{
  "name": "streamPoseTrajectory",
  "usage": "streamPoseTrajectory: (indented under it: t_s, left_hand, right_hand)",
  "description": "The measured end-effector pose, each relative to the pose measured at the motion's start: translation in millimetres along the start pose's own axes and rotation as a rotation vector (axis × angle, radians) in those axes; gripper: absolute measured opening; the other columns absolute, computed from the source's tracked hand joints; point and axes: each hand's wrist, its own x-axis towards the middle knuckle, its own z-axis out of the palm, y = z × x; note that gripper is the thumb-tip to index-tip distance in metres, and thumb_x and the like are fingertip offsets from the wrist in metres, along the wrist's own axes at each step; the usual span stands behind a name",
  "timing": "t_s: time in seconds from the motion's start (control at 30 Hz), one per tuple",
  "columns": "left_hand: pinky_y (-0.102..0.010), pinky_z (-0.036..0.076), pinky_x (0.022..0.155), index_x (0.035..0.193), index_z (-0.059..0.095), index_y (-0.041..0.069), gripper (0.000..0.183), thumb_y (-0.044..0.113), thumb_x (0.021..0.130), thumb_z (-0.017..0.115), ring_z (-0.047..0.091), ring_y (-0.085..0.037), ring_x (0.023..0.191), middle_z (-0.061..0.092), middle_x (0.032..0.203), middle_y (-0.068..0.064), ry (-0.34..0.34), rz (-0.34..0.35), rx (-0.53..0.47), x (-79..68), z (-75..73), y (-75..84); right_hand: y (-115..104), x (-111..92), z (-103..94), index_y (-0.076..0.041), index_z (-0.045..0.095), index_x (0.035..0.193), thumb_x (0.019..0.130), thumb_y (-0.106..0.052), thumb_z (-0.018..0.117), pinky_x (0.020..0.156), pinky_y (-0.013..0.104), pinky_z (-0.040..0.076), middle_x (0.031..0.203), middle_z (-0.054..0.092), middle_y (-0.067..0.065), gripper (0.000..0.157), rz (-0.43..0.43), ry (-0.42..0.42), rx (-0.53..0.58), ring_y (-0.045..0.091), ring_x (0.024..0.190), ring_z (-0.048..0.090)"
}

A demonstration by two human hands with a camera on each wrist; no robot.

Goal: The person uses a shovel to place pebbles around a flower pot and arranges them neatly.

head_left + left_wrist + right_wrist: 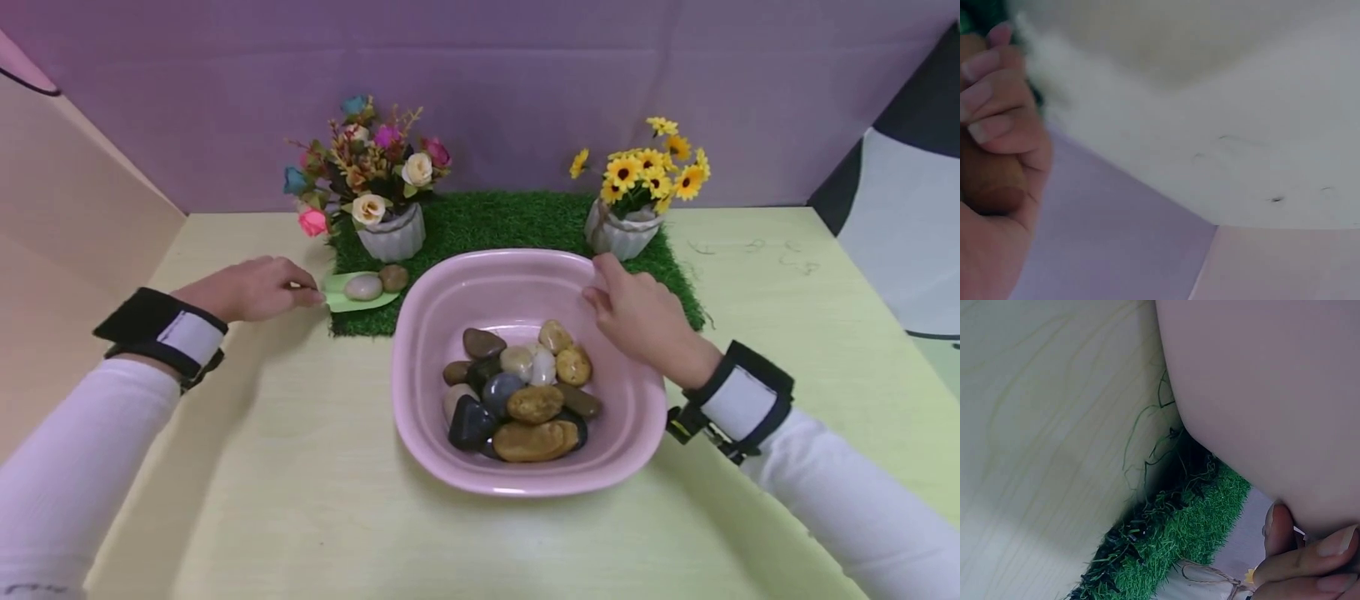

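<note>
My left hand [255, 290] grips a spatula; its brown wooden handle [988, 178] shows inside the curled fingers in the left wrist view. The light green spatula blade [339, 293] carries two stones over the left edge of the turf mat: a pale pinkish stone [363, 287] and a smaller brown stone [393, 277]. With thumb and fingers, my right hand [647, 315] holds the far right rim of a pink basin [420, 333]. Inside the basin lie several smooth stones [534, 404], black, brown, grey and white, heaped toward the near side.
A green artificial turf mat [495, 218] lies behind the basin. On it stand a pot of mixed flowers [393, 233] at left and a pot of yellow flowers [622, 232] at right. A purple backdrop [510, 100] rises behind the wooden table [315, 467].
</note>
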Motion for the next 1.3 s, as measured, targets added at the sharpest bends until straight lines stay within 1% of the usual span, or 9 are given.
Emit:
streamPoseTrajectory:
  t_s: [0.13, 0.23, 0.47, 0.7, 0.9, 1.0, 1.13, 1.2, 1.3]
  left_hand:
    - [-0.057, 0.048, 0.092, 0.116, 0.07, 0.002, 0.035, 0.027, 0.1, 0.051, 0.065, -0.038, 0.108, 0.072, 0.109, -0.014, -0.065, -0.049, 0.027, 3.9, -12.9, 5.9]
    - [-0.056, 0.049, 0.09, 0.115, 0.07, 0.003, 0.036, 0.029, 0.1, 0.051, 0.066, -0.037, 0.105, 0.073, 0.107, -0.013, -0.091, -0.07, 0.058, 7.0, -20.8, 9.3]
    - [-0.052, 0.053, 0.083, 0.111, 0.071, 0.0, 0.038, 0.03, 0.1, 0.051, 0.068, -0.032, 0.097, 0.074, 0.104, -0.015, -0.123, -0.074, 0.053, 10.5, -31.3, 13.2]
    - [-0.053, 0.052, 0.086, 0.113, 0.071, 0.0, 0.04, 0.032, 0.1, 0.05, 0.067, -0.033, 0.102, 0.073, 0.108, -0.017, -0.156, -0.086, 0.075, 11.5, -40.3, 19.0]
    - [-0.045, 0.052, 0.076, 0.111, 0.071, 0.0, 0.043, 0.034, 0.101, 0.046, 0.065, -0.027, 0.091, 0.071, 0.107, -0.016, -0.233, -0.102, 0.092, 14.3, -49.4, 24.9]
    - [-0.038, 0.048, 0.071, 0.108, 0.071, 0.002, 0.043, 0.034, 0.101, 0.043, 0.057, -0.019, 0.073, 0.067, 0.087, -0.008, -0.283, -0.111, 0.129, 16.8, -55.4, 31.2]
    - [-0.031, 0.041, 0.065, 0.109, 0.07, 0.001, 0.043, 0.033, 0.101, 0.043, 0.039, -0.011, 0.054, 0.044, 0.059, 0.003, -0.328, -0.14, 0.117, 18.9, -61.1, 38.7]
    - [-0.029, 0.039, 0.062, 0.109, 0.07, -0.001, 0.042, 0.032, 0.101, 0.045, 0.034, -0.009, 0.049, 0.038, 0.054, 0.006, -0.336, -0.161, 0.088, 18.8, -62.9, 41.0]
    - [-0.028, 0.038, 0.059, 0.109, 0.071, -0.002, 0.042, 0.032, 0.101, 0.046, 0.032, -0.007, 0.047, 0.037, 0.052, 0.007, -0.34, -0.176, 0.08, 17.8, -64.2, 44.6]
  right_hand:
    - [0.2, -0.2, 1.1, -0.001, 0.045, 0.125, 0.103, -0.021, 0.049, 0.042, 0.031, 0.042, 0.07, 0.056, 0.015, 0.03, -0.01, 0.008, -0.007, 0.023, 0.052, 0.056]
    - [0.3, -0.5, 1.6, -0.001, 0.045, 0.126, 0.102, -0.021, 0.049, 0.042, 0.031, 0.042, 0.07, 0.057, 0.016, 0.031, -0.012, 0.012, -0.007, 0.023, 0.052, 0.056]
    - [0.0, -1.1, 0.1, -0.001, 0.046, 0.125, 0.103, -0.021, 0.049, 0.041, 0.03, 0.042, 0.071, 0.058, 0.017, 0.03, -0.012, 0.012, 0.005, 0.022, 0.051, 0.057]
    - [0.2, -1.9, -1.1, -0.001, 0.045, 0.127, 0.103, -0.022, 0.048, 0.041, 0.03, 0.043, 0.072, 0.058, 0.016, 0.032, -0.003, 0.002, 0.013, 0.022, 0.051, 0.057]
    - [0.2, -1.9, -1.3, -0.001, 0.045, 0.127, 0.103, -0.022, 0.048, 0.041, 0.029, 0.042, 0.07, 0.056, 0.015, 0.032, -0.005, 0.004, 0.009, 0.021, 0.05, 0.056]
    - [0.3, -1.7, -1.0, -0.001, 0.045, 0.127, 0.103, -0.021, 0.048, 0.041, 0.03, 0.042, 0.069, 0.056, 0.015, 0.032, -0.006, 0.006, 0.004, 0.022, 0.05, 0.056]
    - [0.7, -1.6, -0.6, -0.001, 0.045, 0.128, 0.103, -0.021, 0.048, 0.04, 0.029, 0.042, 0.07, 0.056, 0.016, 0.032, -0.007, 0.008, 0.005, 0.022, 0.05, 0.056]
    - [0.8, -1.6, -0.4, -0.001, 0.045, 0.129, 0.103, -0.021, 0.048, 0.041, 0.03, 0.042, 0.071, 0.057, 0.016, 0.033, -0.005, 0.008, 0.008, 0.022, 0.051, 0.056]
    - [0.9, -1.4, -0.1, -0.001, 0.045, 0.13, 0.103, -0.022, 0.048, 0.041, 0.03, 0.042, 0.072, 0.058, 0.017, 0.034, -0.002, 0.008, 0.009, 0.022, 0.051, 0.057]
